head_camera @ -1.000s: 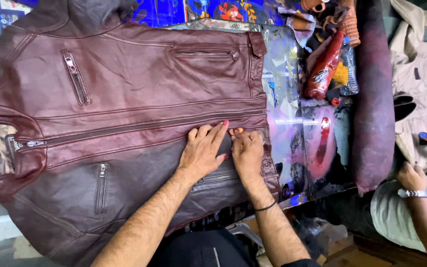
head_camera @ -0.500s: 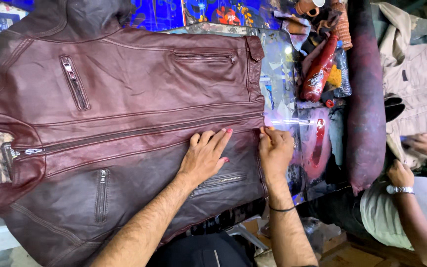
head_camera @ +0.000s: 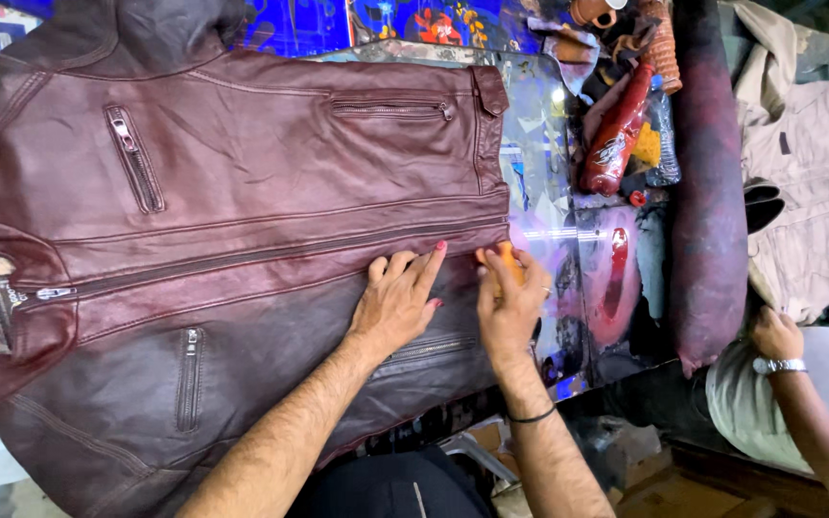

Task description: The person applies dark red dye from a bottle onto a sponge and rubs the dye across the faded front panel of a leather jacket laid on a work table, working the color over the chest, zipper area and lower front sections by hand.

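Observation:
A dark red leather jacket (head_camera: 242, 192) lies spread flat on a glossy worktable (head_camera: 539, 144), its front zip closed and running across the middle. My left hand (head_camera: 397, 305) presses flat on the jacket's lower front, fingers apart, just below the zip line. My right hand (head_camera: 510, 302) sits at the jacket's hem edge, fingers curled around a small orange pad (head_camera: 509, 263) held against the leather.
A long dark maroon roll (head_camera: 707, 182) lies along the table's right side, with a red bottle (head_camera: 616, 129) and other bottles beside it. A beige jacket (head_camera: 808, 173) lies further right. Another person's hand with a wristwatch (head_camera: 777, 347) is at the right edge.
My right hand slid from the jacket out to the hem edge, then back a little. My left hand stayed pressed on the leather. The view shifted slightly.

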Demonstrator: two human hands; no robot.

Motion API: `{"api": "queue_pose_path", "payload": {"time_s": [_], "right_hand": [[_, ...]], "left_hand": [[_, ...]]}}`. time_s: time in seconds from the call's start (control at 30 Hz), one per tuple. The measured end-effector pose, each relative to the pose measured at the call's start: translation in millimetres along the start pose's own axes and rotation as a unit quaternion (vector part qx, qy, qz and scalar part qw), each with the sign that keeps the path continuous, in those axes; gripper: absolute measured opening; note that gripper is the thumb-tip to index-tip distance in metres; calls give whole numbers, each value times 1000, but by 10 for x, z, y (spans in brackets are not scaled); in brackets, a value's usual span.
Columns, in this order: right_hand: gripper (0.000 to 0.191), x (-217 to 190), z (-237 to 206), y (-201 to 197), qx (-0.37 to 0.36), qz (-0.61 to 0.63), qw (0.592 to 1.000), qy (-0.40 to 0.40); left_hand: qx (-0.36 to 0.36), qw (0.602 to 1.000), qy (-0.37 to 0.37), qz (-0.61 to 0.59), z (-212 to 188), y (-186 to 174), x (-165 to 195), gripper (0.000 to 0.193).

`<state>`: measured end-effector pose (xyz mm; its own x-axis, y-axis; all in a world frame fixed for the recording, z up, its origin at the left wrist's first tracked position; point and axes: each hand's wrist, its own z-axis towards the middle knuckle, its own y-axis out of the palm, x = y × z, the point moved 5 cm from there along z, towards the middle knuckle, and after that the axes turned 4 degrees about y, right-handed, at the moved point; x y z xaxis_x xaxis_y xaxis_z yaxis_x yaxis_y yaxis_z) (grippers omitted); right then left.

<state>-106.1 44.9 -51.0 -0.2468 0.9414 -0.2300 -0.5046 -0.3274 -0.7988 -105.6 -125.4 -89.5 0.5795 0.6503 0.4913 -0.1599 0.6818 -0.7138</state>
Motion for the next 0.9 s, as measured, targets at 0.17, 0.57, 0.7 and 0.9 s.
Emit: {"api": "queue_pose_path", "payload": {"time_s": [0.17, 0.57, 0.7, 0.9], "right_hand": [[41, -183, -58, 230, -91, -73, 985, -130], [41, -170, -1, 201, -80, -110, 980, -143], [37, 59, 107, 156, -112, -145, 979, -86], [33, 112, 136, 91, -86, -126, 983, -99]], "left_hand": [[3, 1000, 2, -4, -12, 4, -13, 104], [-6, 1000, 2, 5, -19, 30, -23, 100], [-12, 1000, 0, -1, -18, 27, -9, 99], [-8, 1000, -5, 8, -3, -10, -12, 96]]}}
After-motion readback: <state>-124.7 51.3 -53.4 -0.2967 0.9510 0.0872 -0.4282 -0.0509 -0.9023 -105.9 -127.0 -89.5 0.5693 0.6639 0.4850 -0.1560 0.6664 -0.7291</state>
